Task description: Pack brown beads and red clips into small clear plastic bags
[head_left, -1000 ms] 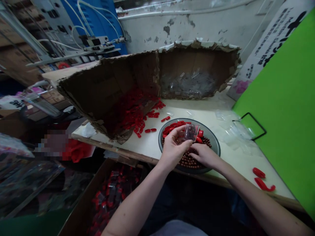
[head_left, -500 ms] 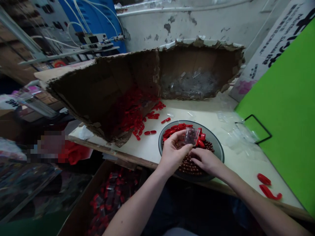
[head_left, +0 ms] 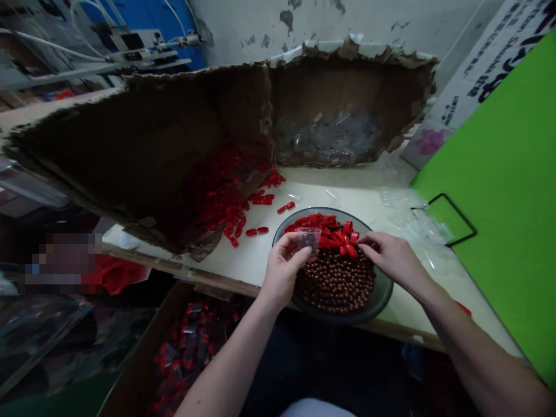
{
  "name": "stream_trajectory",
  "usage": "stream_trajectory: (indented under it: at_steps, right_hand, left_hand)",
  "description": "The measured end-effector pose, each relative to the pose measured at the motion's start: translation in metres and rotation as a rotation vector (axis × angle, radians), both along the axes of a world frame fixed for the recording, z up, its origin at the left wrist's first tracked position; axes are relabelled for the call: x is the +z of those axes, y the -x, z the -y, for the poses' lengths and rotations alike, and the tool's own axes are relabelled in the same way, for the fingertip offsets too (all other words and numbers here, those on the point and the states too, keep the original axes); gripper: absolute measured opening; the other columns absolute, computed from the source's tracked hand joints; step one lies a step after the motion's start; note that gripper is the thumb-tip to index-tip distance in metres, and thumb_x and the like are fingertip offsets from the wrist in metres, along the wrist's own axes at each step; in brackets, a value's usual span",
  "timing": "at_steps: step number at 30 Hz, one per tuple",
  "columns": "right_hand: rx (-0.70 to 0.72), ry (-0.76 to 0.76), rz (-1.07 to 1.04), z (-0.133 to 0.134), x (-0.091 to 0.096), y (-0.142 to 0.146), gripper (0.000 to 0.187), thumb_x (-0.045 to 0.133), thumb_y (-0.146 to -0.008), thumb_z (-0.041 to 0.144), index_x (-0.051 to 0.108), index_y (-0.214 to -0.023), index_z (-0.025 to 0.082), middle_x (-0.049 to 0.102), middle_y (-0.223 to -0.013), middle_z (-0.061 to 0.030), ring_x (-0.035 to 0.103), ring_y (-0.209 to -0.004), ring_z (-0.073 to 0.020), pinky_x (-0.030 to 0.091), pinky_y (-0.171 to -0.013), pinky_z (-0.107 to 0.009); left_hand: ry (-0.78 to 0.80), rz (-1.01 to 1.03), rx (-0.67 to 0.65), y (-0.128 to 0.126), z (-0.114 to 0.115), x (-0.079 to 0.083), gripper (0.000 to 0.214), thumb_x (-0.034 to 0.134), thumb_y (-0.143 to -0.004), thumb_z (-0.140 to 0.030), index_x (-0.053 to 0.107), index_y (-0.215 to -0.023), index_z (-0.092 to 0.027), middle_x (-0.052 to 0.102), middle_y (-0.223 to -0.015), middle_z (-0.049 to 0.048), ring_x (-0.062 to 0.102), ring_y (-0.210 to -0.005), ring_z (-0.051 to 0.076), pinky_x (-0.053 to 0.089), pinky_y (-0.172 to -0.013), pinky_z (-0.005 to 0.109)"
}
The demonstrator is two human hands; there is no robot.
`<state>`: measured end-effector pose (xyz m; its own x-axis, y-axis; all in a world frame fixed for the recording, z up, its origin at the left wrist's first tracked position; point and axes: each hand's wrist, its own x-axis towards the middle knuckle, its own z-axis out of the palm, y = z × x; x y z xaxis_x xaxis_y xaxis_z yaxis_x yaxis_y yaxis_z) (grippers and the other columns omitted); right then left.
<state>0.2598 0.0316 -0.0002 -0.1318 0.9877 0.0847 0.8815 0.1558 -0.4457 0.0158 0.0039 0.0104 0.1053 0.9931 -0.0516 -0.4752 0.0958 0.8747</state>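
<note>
1 clear cup in the left hand, above the left side of a grey basin

The left thumb and fingers are closed around the cup, with dark brown showing in or through it; the right hand has its fingers bent and nearly together at the edge of the red pieces, though whether it grips 1 cannot be told; brown beads fill the basin's near part; behind, on the pale table, a torn cardboard box has 2 compartments, red pieces spilling from the left, clear cups lying in the right
</note>
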Motion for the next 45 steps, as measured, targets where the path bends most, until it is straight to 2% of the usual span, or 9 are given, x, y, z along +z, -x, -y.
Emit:
stream_trajectory:
  at_steps: [7, 16, 19, 23, 26, 29, 34, 40, 45]
  right_hand:
    - [0.023, 0.004, 0.043, -0.012, -0.01, 0.014, 0.019, 0.053, -0.085, 0.032, 0.066, -0.094, 0.021, 0.071, -0.093, -0.0061, 0.065, -0.08, -0.0211, 0.048, -0.073, -0.033]
    - [-0.117, 0.097, 0.031, -0.031, -0.016, 0.027, 0.02, 0.062, -0.079, 0.031, 0.067, -0.095, 0.021, 0.073, -0.088, -0.0047, 0.067, -0.082, -0.0224, 0.05, -0.073, -0.034]
    - [-0.098, 0.03, -0.121, -0.022, -0.01, 0.023, 0.024, 0.063, -0.078, 0.03, 0.069, -0.099, 0.021, 0.072, -0.091, -0.0049, 0.067, -0.082, -0.0211, 0.052, -0.078, -0.035]
    - [0.046, -0.056, -0.438, 0.004, 0.013, 0.028, 0.032, 0.059, -0.084, 0.032, 0.065, -0.114, 0.023, 0.067, -0.103, -0.0063, 0.066, -0.089, -0.0196, 0.056, -0.074, -0.031]
    - [0.119, -0.143, -0.37, 0.021, 0.032, 0.037, 0.032, 0.057, -0.086, 0.028, 0.065, -0.117, 0.025, 0.063, -0.103, -0.0066, 0.065, -0.087, -0.0185, 0.056, -0.071, -0.029]
    - [0.189, -0.255, -0.237, 0.028, 0.041, 0.041, 0.032, 0.053, -0.089, 0.025, 0.065, -0.119, 0.026, 0.064, -0.106, -0.0075, 0.064, -0.093, -0.02, 0.055, -0.084, -0.034]
    - [0.27, -0.256, -0.281, 0.035, 0.034, 0.039, 0.039, 0.053, -0.09, 0.02, 0.059, -0.128, 0.029, 0.063, -0.121, -0.0061, 0.06, -0.111, -0.0218, 0.049, -0.098, -0.037]
    - [0.173, -0.315, -0.471, 0.04, 0.024, 0.044, 0.028, 0.056, -0.091, 0.019, 0.068, -0.114, 0.028, 0.069, -0.113, -0.0032, 0.065, -0.104, -0.0181, 0.051, -0.096, -0.034]
    - [0.183, -0.405, -0.49, 0.042, 0.021, 0.045, 0.035, 0.06, -0.087, 0.014, 0.068, -0.117, 0.03, 0.07, -0.113, -0.002, 0.067, -0.101, -0.0178, 0.054, -0.093, -0.033]
  left_hand:
    - [0.006, -0.013, 0.087, 0.009, -0.005, -0.01, 0.019, 0.07, -0.079, -0.028, 0.061, -0.092, -0.017, 0.07, -0.094, 0.0027, 0.066, -0.085, 0.013, 0.052, -0.077, 0.024]
    - [0.049, -0.097, -0.023, 0.001, 0.002, -0.008, 0.022, 0.069, -0.079, -0.03, 0.059, -0.092, -0.016, 0.071, -0.098, 0.0068, 0.069, -0.087, 0.017, 0.054, -0.078, 0.028]
    - [0.05, -0.135, -0.063, -0.007, 0.005, -0.005, 0.021, 0.068, -0.08, -0.03, 0.06, -0.094, -0.016, 0.07, -0.102, 0.0076, 0.067, -0.09, 0.017, 0.054, -0.077, 0.027]
    - [0.068, -0.152, -0.132, -0.017, 0.007, -0.003, 0.025, 0.066, -0.081, -0.031, 0.061, -0.101, -0.016, 0.068, -0.103, 0.0076, 0.065, -0.083, 0.015, 0.055, -0.071, 0.025]
    - [0.076, -0.16, -0.177, -0.022, 0.009, -0.004, 0.027, 0.065, -0.082, -0.032, 0.06, -0.104, -0.017, 0.066, -0.102, 0.0064, 0.064, -0.078, 0.014, 0.055, -0.067, 0.024]
    - [0.058, -0.168, -0.193, -0.025, 0.01, -0.006, 0.026, 0.063, -0.083, -0.032, 0.059, -0.105, -0.018, 0.065, -0.099, 0.0052, 0.064, -0.078, 0.014, 0.055, -0.067, 0.024]
    - [0.062, -0.127, -0.18, -0.028, 0.009, -0.008, 0.024, 0.064, -0.083, -0.03, 0.059, -0.103, -0.018, 0.065, -0.088, 0.0022, 0.063, -0.072, 0.011, 0.054, -0.065, 0.023]
    - [0.101, -0.007, -0.208, -0.033, 0.011, -0.011, 0.028, 0.067, -0.08, -0.03, 0.059, -0.103, -0.016, 0.064, -0.089, 0.0026, 0.064, -0.067, 0.011, 0.053, -0.059, 0.021]
    - [0.09, -0.01, -0.204, -0.036, 0.013, -0.012, 0.031, 0.064, -0.083, -0.03, 0.06, -0.11, -0.014, 0.063, -0.086, 0.0025, 0.061, -0.066, 0.009, 0.052, -0.057, 0.019]
